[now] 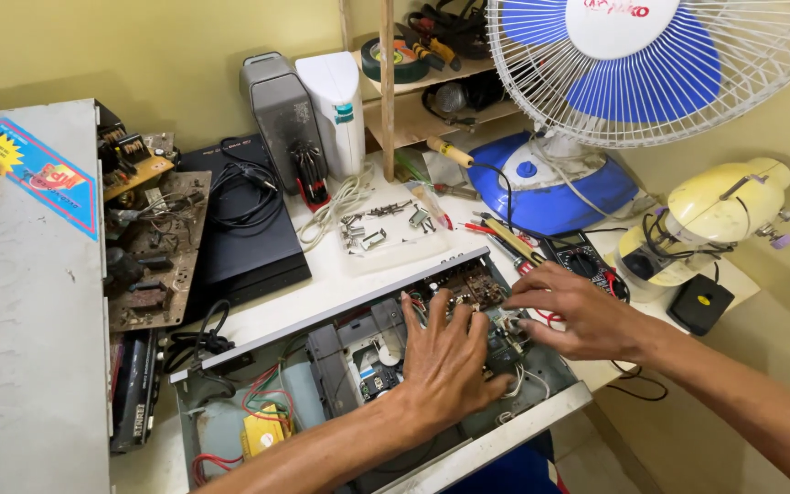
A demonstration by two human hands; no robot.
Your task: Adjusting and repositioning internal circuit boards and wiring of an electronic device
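Left hand [445,361] lies spread flat inside the opened chassis [230,430]; right hand [571,316], fingers curled, touches the circuit board [473,285] near the table edge [729,297].

Open grey chassis [230,430], prob. disc player

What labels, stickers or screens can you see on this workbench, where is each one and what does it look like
Sticker: on the grey metal cover at far left; slanted blue band, red edge, yellow starburst.
Fan badge: round white hub of the blue-bladed fan, top right; red handwriting.
Small label: on the white upright box at the back; teal patch.
Multimeter: black, beside the right hand; its screen is too small to make out.
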